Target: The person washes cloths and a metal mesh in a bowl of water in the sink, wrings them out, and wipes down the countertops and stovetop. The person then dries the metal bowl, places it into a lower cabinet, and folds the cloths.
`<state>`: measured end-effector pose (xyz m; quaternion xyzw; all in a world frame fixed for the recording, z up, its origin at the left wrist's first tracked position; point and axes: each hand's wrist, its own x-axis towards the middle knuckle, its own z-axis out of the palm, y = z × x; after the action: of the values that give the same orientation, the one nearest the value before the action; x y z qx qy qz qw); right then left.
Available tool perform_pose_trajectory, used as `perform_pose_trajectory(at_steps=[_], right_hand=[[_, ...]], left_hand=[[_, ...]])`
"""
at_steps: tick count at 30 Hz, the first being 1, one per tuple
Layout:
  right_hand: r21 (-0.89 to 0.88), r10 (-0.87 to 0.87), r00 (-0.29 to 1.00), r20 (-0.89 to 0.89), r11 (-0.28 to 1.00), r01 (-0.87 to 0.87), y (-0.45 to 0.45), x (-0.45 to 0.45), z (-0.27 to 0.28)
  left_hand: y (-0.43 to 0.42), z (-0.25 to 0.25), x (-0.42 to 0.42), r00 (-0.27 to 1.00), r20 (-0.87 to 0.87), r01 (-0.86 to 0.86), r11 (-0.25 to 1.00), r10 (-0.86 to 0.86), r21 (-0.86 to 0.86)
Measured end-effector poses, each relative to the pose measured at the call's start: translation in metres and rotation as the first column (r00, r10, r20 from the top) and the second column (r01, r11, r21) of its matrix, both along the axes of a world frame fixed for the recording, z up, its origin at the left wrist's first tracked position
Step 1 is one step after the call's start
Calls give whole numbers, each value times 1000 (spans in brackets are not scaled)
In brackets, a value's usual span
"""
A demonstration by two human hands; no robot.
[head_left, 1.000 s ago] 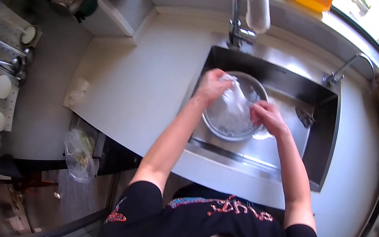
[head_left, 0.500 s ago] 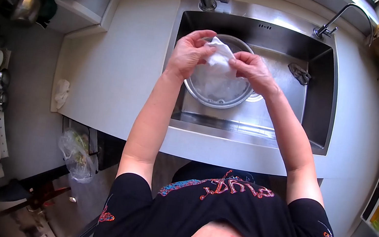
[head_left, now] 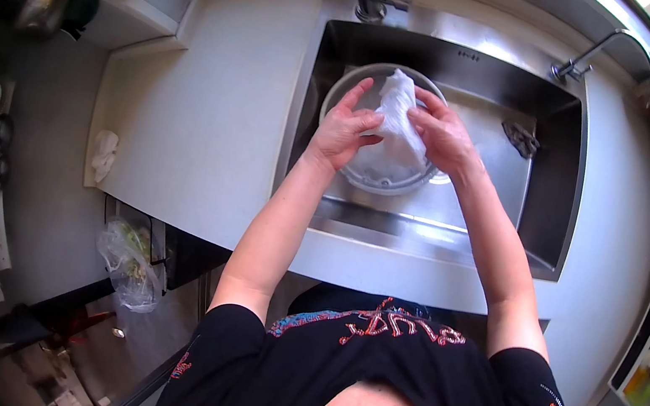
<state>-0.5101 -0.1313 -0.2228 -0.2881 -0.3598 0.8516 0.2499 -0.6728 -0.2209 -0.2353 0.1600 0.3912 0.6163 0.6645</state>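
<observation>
Looks to me like you're partway through: the white cloth (head_left: 400, 117) is up over the basin (head_left: 370, 186), between your hands, not set down anywhere. Can't tell how clean it is. Your right hand (head_left: 446, 135) has its fingers curled in, pinching one edge. Your left hand (head_left: 343, 131) has fingers spread pretty wide, thumb at the other edge; whether that's a real grip, can't tell. Cloth's thin, wrinkly and limp-looking. Basin's round with a pale rim, the sink (head_left: 479, 198) around it is shiny metal, and there's a dark crumpled thing (head_left: 520, 139) right of the basin.
</observation>
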Motion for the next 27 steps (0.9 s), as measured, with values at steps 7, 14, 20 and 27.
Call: perform_pose_trajectory(at_steps=[7,14,20,27], right_hand=[[54,-54,993,104,997,49,5,-23,-2],[113,-115,971,210,989,93,16,-33,14],[118,-56,930,362,993,14,20,-22,11],[-93,-41,897,440,992,91,-2,42,-49]], left_hand=[[9,26,-18,918,-395,46,997,-20,56],[29,45,-54,213,-977,44,999,-9,0],[68,92,-136,367,-910,-64,981,192,181],[172,130,-264,685,-519,-390,859,511,332]])
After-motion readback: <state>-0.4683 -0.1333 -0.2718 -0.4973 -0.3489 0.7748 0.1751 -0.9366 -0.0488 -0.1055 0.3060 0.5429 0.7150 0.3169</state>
